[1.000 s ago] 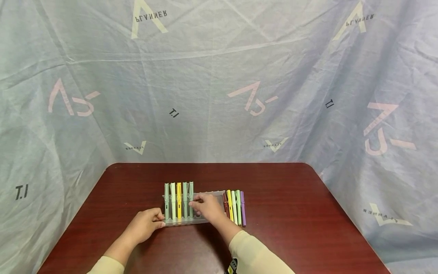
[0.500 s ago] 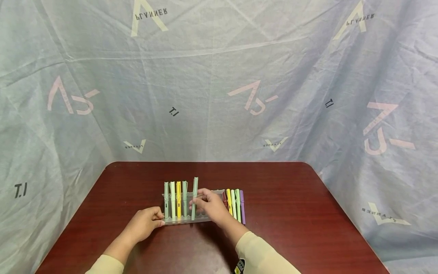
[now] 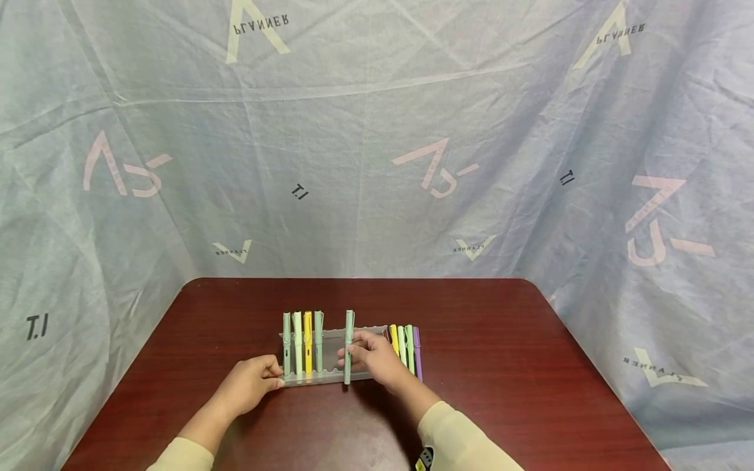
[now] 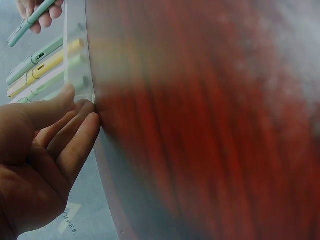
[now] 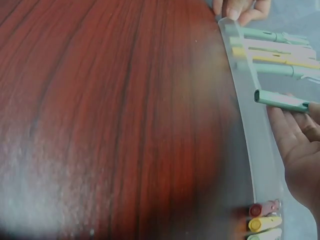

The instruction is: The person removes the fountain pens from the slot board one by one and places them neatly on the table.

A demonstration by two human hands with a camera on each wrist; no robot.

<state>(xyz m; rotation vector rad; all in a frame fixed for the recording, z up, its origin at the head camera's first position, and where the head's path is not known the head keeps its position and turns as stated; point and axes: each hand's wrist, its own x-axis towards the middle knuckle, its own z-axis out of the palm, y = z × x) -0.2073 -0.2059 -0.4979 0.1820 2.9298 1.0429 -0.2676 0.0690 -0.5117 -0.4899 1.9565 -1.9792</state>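
A clear plastic pen rack (image 3: 330, 378) sits on the dark red table (image 3: 501, 366). Several pastel pens (image 3: 302, 341) lie in its left slots. My right hand (image 3: 371, 356) pinches a pale green pen (image 3: 348, 347) above the rack's middle, clear of the slots; the same pen (image 5: 281, 100) shows in the right wrist view. My left hand (image 3: 250, 383) holds the rack's left end with thumb and fingertips (image 4: 75, 107). More pens (image 3: 405, 350), red, yellow, green and purple, lie side by side on the table at the rack's right end.
A crinkled grey printed sheet (image 3: 377, 144) hangs behind and to both sides of the table. Bare table surface lies to the right of the pens and in front of the rack (image 5: 110, 125).
My right hand has lifted the pale green pen out of the fifth slot and carried it to the right over the rack. The left hand has stayed at the rack's left end.
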